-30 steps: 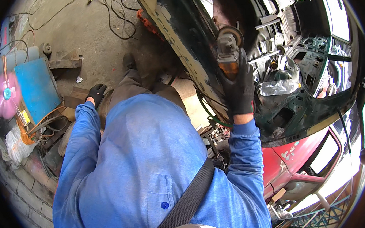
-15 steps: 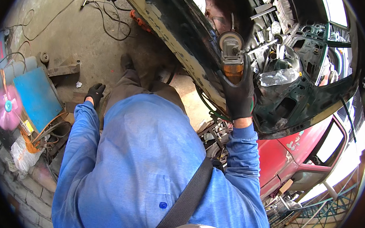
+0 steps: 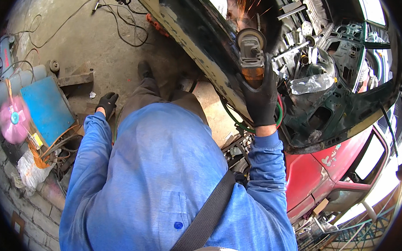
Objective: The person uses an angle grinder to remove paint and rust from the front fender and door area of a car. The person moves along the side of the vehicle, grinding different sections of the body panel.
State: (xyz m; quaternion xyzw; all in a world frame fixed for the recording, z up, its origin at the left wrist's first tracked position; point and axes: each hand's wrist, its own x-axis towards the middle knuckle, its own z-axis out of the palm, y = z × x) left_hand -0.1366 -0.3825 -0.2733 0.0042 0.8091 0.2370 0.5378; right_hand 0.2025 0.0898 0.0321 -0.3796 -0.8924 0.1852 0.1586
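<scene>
My right hand (image 3: 261, 101), in a black glove, is wrapped round an angle grinder (image 3: 251, 55) with an orange body and a grey metal head. Its round disc (image 3: 258, 35) is at the far end, and orange sparks (image 3: 244, 6) fly up from beyond it. The grinder is over the inner side of a dark green car body (image 3: 189, 24) with a worn, yellowish edge. Where the disc meets the metal is hidden. Beside my left thigh hangs my gloved left hand (image 3: 107, 103), its fingers loosely apart with nothing visible in them.
A clear plastic bottle (image 3: 312, 85) lies in the car body, near loose metal parts. Green and red hoses (image 3: 280, 113) run by my right wrist. Black cables (image 3: 124, 20) trail on the floor. At left are a blue panel (image 3: 48, 108) and a pink fan (image 3: 14, 124). A red car (image 3: 307, 175) stands at right.
Sparks now stream up from the grinder's disc, where none showed before. My right hand and the grinder have shifted slightly left. My left hand still hangs by my thigh.
</scene>
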